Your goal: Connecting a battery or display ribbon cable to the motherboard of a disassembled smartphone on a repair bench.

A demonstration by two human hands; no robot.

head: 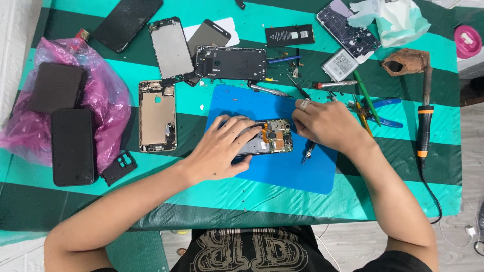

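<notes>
Opened phone (267,138), back cover removed, lying flat near the middle of a blue work mat (282,171), circuit board and orange flex cable exposed. Left hand (222,146): spread flat over the phone's left half, fingers pressing down, apparently to pin the body against sliding; it grips nothing. Right hand (327,123): fingers curled closed at the phone's right edge, pinching a slim screwdriver (307,150) whose dark shaft runs out beneath the palm; the tip is hidden, so its contact point cannot be told. The mat rests on a surface (252,201) covered in green striped cloth. Beyond the mat, within reach: a black phone frame (230,62), a gold phone chassis (157,117), a loose battery (290,35), blue-handled pliers (378,113) and a soldering iron (425,118) set well to the right. At far left, dark phones lie on a pink plastic bag (108,95).
</notes>
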